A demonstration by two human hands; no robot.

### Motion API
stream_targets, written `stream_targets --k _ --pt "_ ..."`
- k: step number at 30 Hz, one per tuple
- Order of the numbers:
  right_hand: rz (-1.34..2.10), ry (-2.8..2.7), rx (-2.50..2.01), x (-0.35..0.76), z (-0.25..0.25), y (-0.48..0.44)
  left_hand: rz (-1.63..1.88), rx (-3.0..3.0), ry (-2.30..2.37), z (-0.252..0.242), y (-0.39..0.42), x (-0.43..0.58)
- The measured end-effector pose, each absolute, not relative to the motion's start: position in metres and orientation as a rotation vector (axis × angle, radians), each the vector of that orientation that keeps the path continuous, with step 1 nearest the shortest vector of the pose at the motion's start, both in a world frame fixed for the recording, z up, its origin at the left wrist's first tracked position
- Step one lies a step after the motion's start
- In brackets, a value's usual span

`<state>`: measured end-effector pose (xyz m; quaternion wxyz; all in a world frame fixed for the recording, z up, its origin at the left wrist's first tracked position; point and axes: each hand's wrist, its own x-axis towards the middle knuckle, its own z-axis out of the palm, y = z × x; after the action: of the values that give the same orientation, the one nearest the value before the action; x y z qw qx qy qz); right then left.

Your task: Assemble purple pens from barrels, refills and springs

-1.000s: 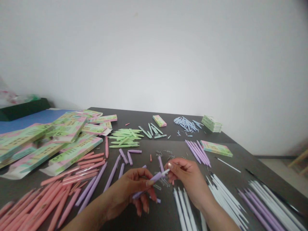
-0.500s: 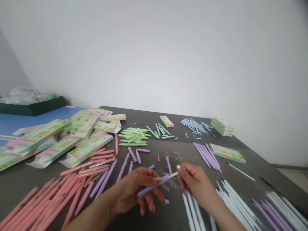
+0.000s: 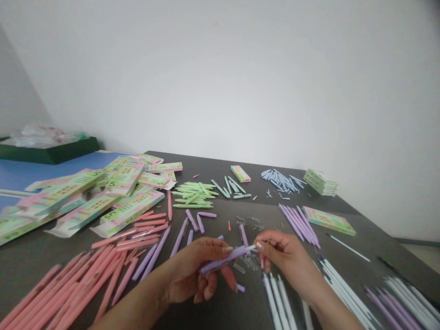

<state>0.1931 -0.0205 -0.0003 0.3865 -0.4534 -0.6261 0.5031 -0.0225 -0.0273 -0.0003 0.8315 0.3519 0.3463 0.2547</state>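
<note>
My left hand (image 3: 202, 266) is closed around a purple pen barrel (image 3: 220, 262), which points up and to the right. From the barrel's right end sticks a short length of white pen refill (image 3: 251, 248). My right hand (image 3: 280, 254) pinches the outer end of that refill between thumb and fingers. Beneath the hands lie clear pen clips (image 3: 239, 267) and a small purple piece (image 3: 241, 288). Another purple barrel (image 3: 244, 238) rests just behind them. White refills (image 3: 280, 298) lie partly under my right hand.
Pink barrels (image 3: 79, 288) spread at front left, below a heap of cartons (image 3: 118, 183). Green barrels (image 3: 194, 195) and blue pen parts (image 3: 282, 180) lie farther back. Purple barrels (image 3: 300, 224), a flat carton (image 3: 328, 220) and more refills (image 3: 347, 288) are at right.
My right fingers have shifted their pinch on the refill, the thumb now lying along it. Both hands stay close together, and the whole view has swung slightly.
</note>
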Motion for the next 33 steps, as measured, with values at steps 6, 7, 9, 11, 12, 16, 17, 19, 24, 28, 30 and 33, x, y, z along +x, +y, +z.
stream_targets --k 6,7,9,11,12,16,17,19,24,28,30,33 --pt "1.293 -1.596 -1.178 0.195 -0.003 -0.019 0.449 0.742 0.671 -0.001 -0.026 -0.026" --pt "1.295 -1.591 -1.178 0.195 -0.004 -0.018 0.441 0.739 0.663 -0.002 -0.025 -0.026" --pt "1.297 -1.57 -1.182 0.193 -0.007 -0.018 0.43 0.731 0.638 -0.002 -0.025 -0.027" --pt "1.295 -1.562 -1.197 0.193 -0.008 -0.019 0.429 0.725 0.623 -0.002 -0.025 -0.027" --pt "1.291 -1.569 -1.206 0.193 -0.008 -0.019 0.431 0.723 0.627 -0.002 -0.025 -0.027" --pt "1.247 -1.635 -1.237 0.193 -0.01 -0.018 0.437 0.717 0.665 -0.003 -0.025 -0.026" --pt "1.237 -1.651 -1.241 0.193 -0.01 -0.018 0.436 0.718 0.667 -0.003 -0.025 -0.026" --pt "1.227 -1.68 -1.245 0.194 -0.012 -0.017 0.437 0.719 0.665 -0.003 -0.026 -0.026" --pt "1.212 -1.683 -1.25 0.192 -0.015 -0.016 0.44 0.741 0.645 -0.003 -0.026 -0.026" --pt "1.23 -1.642 -1.265 0.19 -0.015 -0.019 0.47 0.759 0.651 -0.003 -0.025 -0.027" --pt "1.264 -1.617 -1.277 0.19 -0.014 -0.02 0.471 0.77 0.663 -0.003 -0.026 -0.027" --pt "1.325 -1.588 -1.293 0.19 -0.015 -0.02 0.466 0.773 0.686 -0.003 -0.026 -0.027"
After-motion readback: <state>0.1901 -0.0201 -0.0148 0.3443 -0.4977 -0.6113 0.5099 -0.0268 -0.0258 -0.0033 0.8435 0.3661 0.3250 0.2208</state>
